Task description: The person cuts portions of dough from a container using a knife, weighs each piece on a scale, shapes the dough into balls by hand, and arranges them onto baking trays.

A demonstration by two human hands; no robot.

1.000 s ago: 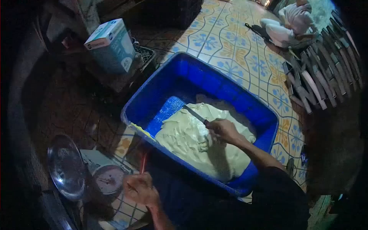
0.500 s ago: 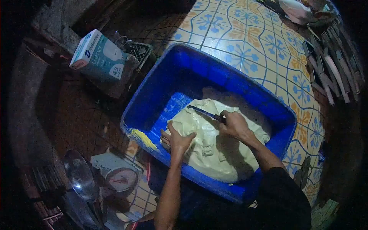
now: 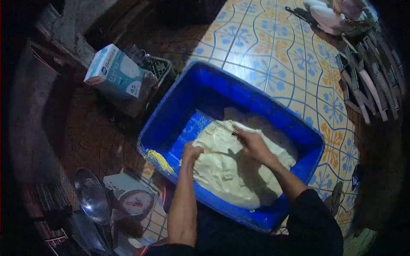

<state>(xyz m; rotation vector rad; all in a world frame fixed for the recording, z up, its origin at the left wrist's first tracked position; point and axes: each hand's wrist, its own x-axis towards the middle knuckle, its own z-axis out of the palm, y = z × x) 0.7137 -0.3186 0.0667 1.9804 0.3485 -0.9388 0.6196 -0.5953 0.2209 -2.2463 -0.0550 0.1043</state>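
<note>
- Head view: pale dough [image 3: 226, 170] sits inside a blue tub [image 3: 273, 104], spread over the near and right part of its bottom; a strip of blue bottom shows at the dough's far-left side.
- Left hand [image 3: 191, 154]: closed, fingers curled over the dough's left edge, gripping it; fingertips hidden.
- Right hand [image 3: 255, 146]: above the dough's far half, fingers closed on a knife [image 3: 235, 133]; only a dark bit shows by the fingertips, blade can't be made out.
- Right arm's shadow falls across the dough.
- Yellow smear [image 3: 160, 161] on the tub's left corner, by the rim.
- Dial scale [image 3: 136, 202] left of the tub, near side, reddish face up; round metal pan [image 3: 92, 196] tilted just beside it.
- White and teal carton [image 3: 117, 74] beyond the tub's left side, tilted; dark crate [image 3: 160, 68] next to it.
- Patterned tile floor [image 3: 277, 55] under and beyond the tub, yellow, blue, orange.
- Long narrow strips [image 3: 369, 85] piled far right; material unclear.
- Another person [image 3: 326, 17], light clothing, top right beside the pile, partly cut off.
</note>
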